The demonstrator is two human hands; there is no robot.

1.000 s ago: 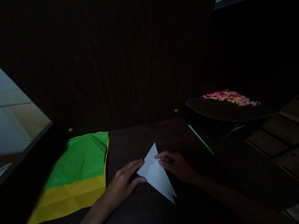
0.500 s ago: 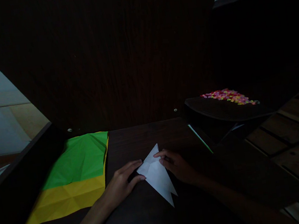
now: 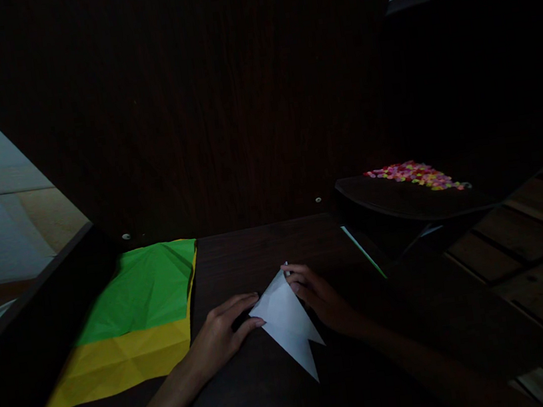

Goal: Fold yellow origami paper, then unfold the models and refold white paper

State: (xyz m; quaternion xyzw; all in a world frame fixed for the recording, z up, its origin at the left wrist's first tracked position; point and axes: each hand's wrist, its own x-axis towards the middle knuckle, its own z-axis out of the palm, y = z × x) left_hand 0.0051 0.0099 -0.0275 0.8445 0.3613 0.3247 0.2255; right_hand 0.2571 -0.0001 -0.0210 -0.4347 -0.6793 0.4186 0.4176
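Observation:
A folded white paper [image 3: 285,316] lies on the dark wooden desktop [image 3: 238,252], with two pointed tips toward me and one corner at the far end. My left hand [image 3: 228,324] is closed at the paper's left corner, index finger above and thumb below, both touching it. At the far corner, my right hand [image 3: 317,295] has its fingertips bent onto the paper, gripping the edge between fingers and thumb. The underside of the paper is hidden.
Green paper [image 3: 147,288] over yellow paper [image 3: 122,366] lies on the left, beside a raised side board [image 3: 38,304]. A thin pale green strip [image 3: 364,252] is at right. Small pink, red and yellow pieces [image 3: 416,175] rest on a curved shelf [image 3: 382,201]. A dark panel [image 3: 217,103] rises behind.
My right hand has slid slightly up to the paper's far corner. The paper's lower tips have shifted a little right and apart. My left hand stays in place.

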